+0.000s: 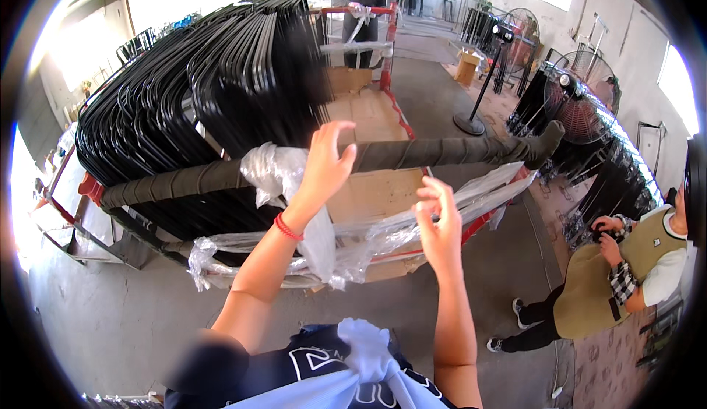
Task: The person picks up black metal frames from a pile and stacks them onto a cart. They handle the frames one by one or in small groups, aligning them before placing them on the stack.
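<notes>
Black metal frames [199,85]: stacked upright in cart, L side. Padded rail [177,182]: across cart front, clear plastic wrap [276,170] bunched over it. L hand [326,160]: raised, fingers spread, empty, just above rail, poss. touching wrap. Cardboard [372,192]: behind rail. R hand [440,221]: fingers loosely curled, empty, near wrap. Crouching person [618,276]: far R by fans [578,103].

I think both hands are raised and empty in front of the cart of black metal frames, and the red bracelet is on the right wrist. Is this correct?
Not quite. In the head view the red bracelet is on the left wrist, not the right. The rest holds: the left hand and the right hand are raised and empty in front of the cart of black metal frames.
</notes>
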Motion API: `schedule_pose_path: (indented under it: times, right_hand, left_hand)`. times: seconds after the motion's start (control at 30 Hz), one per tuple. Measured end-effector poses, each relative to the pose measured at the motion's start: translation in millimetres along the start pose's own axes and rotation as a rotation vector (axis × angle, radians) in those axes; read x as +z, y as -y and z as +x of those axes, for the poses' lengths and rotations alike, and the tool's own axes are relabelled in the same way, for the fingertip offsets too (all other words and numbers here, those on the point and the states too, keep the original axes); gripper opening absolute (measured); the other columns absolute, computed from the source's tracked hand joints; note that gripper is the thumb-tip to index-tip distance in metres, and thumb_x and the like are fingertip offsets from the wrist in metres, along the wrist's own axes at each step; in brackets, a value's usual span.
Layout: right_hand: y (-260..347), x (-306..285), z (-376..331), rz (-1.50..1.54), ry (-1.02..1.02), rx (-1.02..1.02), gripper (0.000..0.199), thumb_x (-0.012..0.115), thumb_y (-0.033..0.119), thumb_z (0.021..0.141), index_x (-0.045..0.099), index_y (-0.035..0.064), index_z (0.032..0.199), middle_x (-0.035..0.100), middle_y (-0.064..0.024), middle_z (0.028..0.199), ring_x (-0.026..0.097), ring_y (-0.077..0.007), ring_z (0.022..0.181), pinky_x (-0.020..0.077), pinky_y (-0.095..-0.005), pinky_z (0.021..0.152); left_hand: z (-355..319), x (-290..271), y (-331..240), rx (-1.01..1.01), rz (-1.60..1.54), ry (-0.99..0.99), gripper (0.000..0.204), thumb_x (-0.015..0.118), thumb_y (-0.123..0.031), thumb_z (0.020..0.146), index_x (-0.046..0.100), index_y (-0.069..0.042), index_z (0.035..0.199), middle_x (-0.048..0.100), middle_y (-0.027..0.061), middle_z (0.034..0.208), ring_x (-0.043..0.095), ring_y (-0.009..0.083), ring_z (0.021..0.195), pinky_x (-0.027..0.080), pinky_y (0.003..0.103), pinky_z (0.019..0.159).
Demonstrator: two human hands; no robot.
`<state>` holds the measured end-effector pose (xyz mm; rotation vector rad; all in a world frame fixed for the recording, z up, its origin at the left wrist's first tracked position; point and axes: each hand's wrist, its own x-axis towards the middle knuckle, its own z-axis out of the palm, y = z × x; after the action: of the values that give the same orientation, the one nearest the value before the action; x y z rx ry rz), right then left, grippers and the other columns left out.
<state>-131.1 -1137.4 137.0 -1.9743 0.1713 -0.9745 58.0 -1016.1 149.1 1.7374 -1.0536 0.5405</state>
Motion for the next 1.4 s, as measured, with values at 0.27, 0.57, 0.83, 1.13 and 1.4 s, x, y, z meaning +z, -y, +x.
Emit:
schedule_pose_path:
  times: [0.27,0.57,0.83,1.13,1.4]
  right_hand:
    - [-33.5,-21.1,-2.0,0.116,0.092,0.080,0.034,0.051,0.001,0.082,0.048,0.0029,0.116,0.057,-0.0110,0.096,0.058,-0.0135,0.076,0.0446,-0.0261,0.069]
    - [-51.1,-51.9,72.3,-0.021,0.297,0.011,0.061,0.056,0.010,0.081,0.025,0.0114,0.134,0.055,-0.0114,0.097,0.057,-0.0165,0.076,0.0461,-0.0309,0.070]
    - [-33.4,-22.6,221.3,-0.426,0.546,0.019,0.089,0.056,0.017,0.075,-0.006,-0.0019,0.136,0.057,-0.0309,0.092,0.059,-0.0373,0.080,0.0458,-0.0410,0.072]
    - [-5.4,-25.3,240.0,-0.589,0.797,0.212,0.100,0.058,0.030,0.077,-0.019,0.0006,0.134,0.046,-0.0218,0.124,0.061,-0.0249,0.066,0.0499,-0.0375,0.061]
    - [1.2,-28.2,230.2,-0.653,0.824,0.259,0.099,0.055,0.034,0.081,-0.023,0.0049,0.134,0.046,-0.0218,0.123,0.062,-0.0249,0.074,0.0468,-0.0402,0.073]
  left_hand:
    - [0.7,33.4,20.1,0.017,0.233,-0.017,0.031,0.056,-0.004,0.074,0.050,-0.004,0.104,0.051,0.0132,0.105,0.045,0.0316,0.103,0.036,0.037,0.091]
    - [-1.7,19.2,52.5,0.104,0.388,-0.054,0.025,0.058,-0.010,0.078,0.053,-0.004,0.101,0.054,0.0164,0.101,0.049,0.0329,0.098,0.038,0.040,0.087]
    - [-12.1,-27.6,125.2,0.015,0.464,0.071,0.026,0.050,-0.016,0.088,0.053,-0.001,0.108,0.055,0.0184,0.106,0.050,0.0328,0.102,0.038,0.038,0.089]
    - [-25.6,-32.7,92.9,-0.069,0.374,0.120,0.029,0.049,-0.019,0.089,0.049,0.000,0.111,0.052,0.0181,0.110,0.048,0.0315,0.104,0.036,0.037,0.090]
    - [-21.1,-28.7,66.0,-0.170,0.288,0.127,0.039,0.052,-0.031,0.087,0.048,0.001,0.110,0.051,0.0205,0.109,0.047,0.0334,0.105,0.036,0.038,0.091]
